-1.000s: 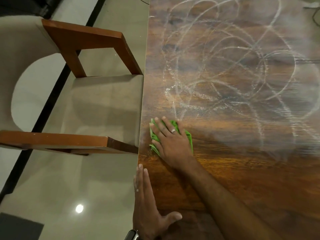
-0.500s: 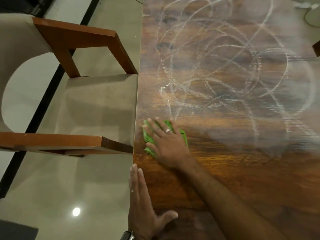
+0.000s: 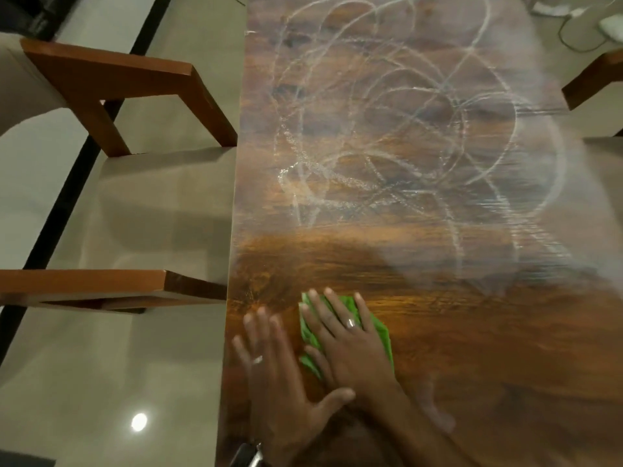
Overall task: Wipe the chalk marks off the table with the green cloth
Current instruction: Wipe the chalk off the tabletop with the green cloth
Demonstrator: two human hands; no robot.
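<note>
White chalk marks (image 3: 387,136) loop in scribbles over the far and middle part of the dark wooden table (image 3: 488,348). The green cloth (image 3: 382,332) lies flat on the near part of the table, close to its left edge. My right hand (image 3: 347,345) presses on the cloth with fingers spread and straight. My left hand (image 3: 279,382) lies flat on the table just left of the cloth, fingers straight, thumb reaching toward my right wrist. The wood around the cloth shows no chalk lines.
A wooden chair (image 3: 111,183) with a beige seat stands against the table's left edge. Part of another chair (image 3: 593,82) shows at the right edge. A cable and white items (image 3: 573,25) lie on the floor at the top right. Glossy floor tiles lie to the left.
My right hand has slid the cloth back toward me, away from the chalk. My left hand has moved from the table's edge onto its top, beside the cloth.
</note>
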